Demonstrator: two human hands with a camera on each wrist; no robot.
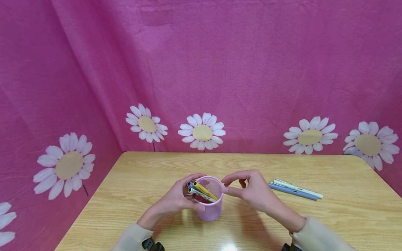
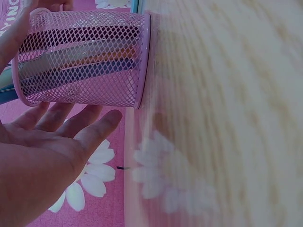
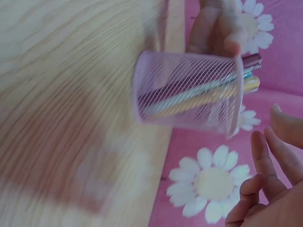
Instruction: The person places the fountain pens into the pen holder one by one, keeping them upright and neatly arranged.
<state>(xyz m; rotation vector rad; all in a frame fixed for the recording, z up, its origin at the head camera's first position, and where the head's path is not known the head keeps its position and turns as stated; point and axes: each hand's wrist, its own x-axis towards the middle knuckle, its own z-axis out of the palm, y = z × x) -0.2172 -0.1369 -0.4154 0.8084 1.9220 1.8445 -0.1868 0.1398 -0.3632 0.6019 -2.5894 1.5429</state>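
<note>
A pink mesh pen holder (image 1: 209, 212) stands upright on the wooden table. Several pens lean toward its left side, among them a yellow pen (image 1: 205, 190) and a dark red pen (image 3: 252, 61). My left hand (image 1: 176, 197) holds the holder from the left near its rim, thumb in front and fingers reaching behind. In the left wrist view the mesh wall (image 2: 85, 59) lies between that thumb and the fingers. At the right of the rim is my right hand (image 1: 252, 190), thumb and forefinger spread close to it, with nothing between them.
To the right, a blue pen (image 1: 293, 191) and a pale green pen (image 1: 298, 188) lie side by side on the table (image 1: 150, 167). A pink cloth with white daisies (image 1: 251, 69) hangs behind the table and along its left side.
</note>
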